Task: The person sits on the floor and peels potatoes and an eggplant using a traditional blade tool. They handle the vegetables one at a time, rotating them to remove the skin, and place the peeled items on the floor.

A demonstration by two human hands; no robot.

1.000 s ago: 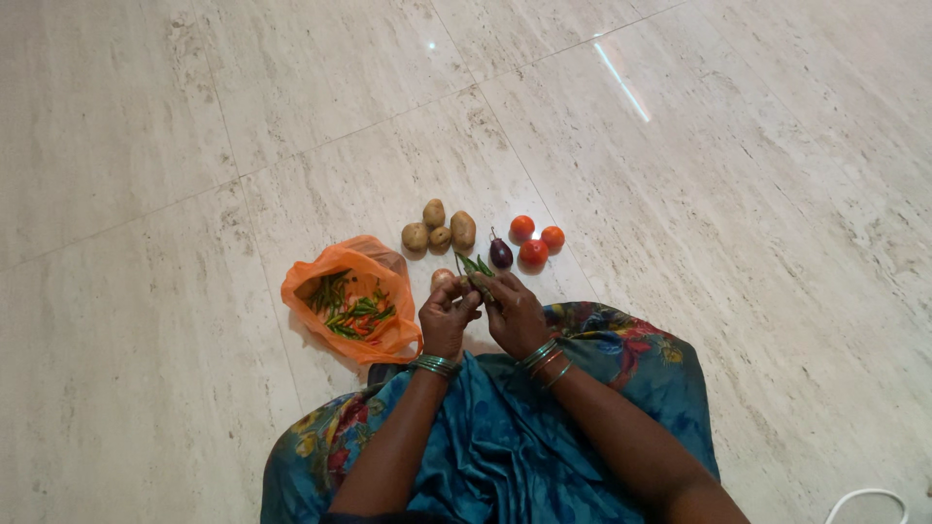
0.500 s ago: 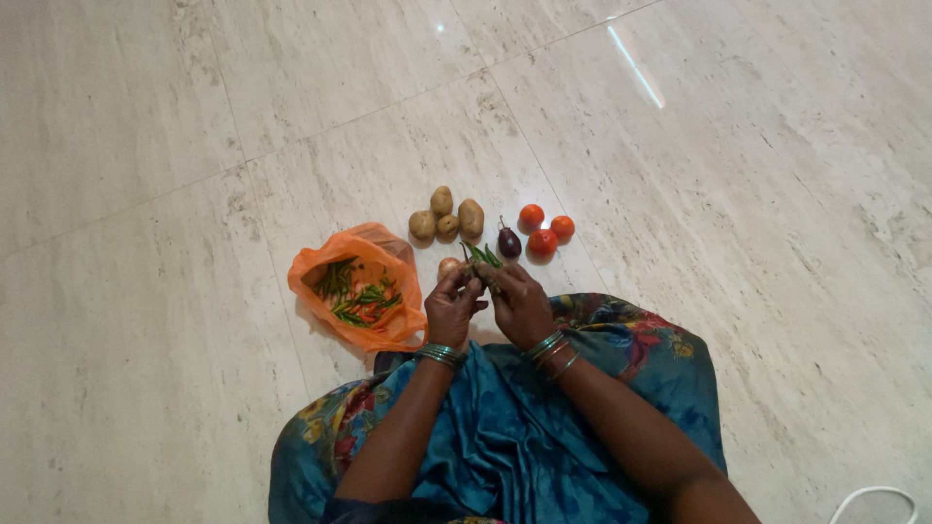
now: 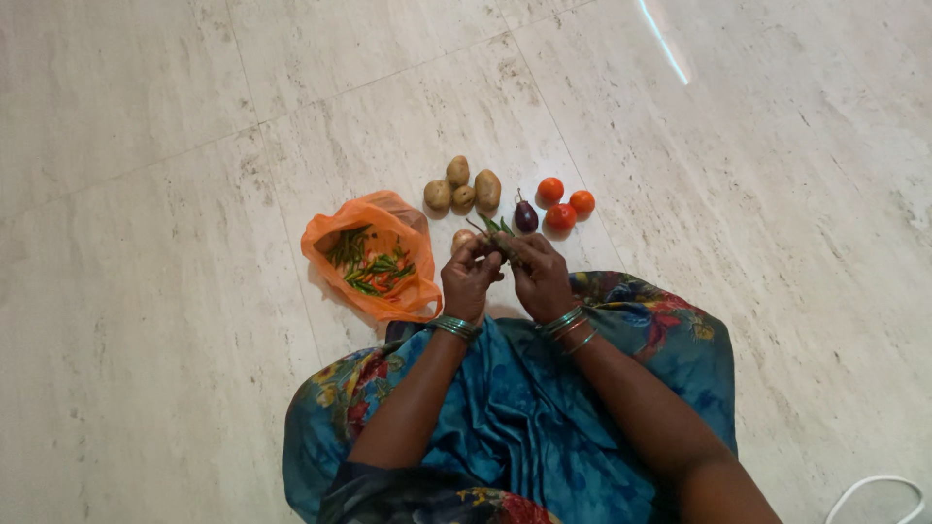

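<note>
Green, slender chilli peppers sit bunched between our two hands, just above the lap of a blue floral cloth. Our left hand and right hand meet at the fingertips, both curled closed around the bunch. The bunch's long axis runs away from us, tips pointing up toward the vegetables on the floor. The peppers lie at the far end of both grips, roughly midway, so neither hand is clearly nearer; which hand bears more of the hold we cannot tell.

To our left, near the left hand, an open orange plastic bag holds more green and red chillies. Beyond the hands, on the pale marble floor, lie brown potatoes, a small dark purple aubergine and three red tomatoes, close together but apart from the hands.
</note>
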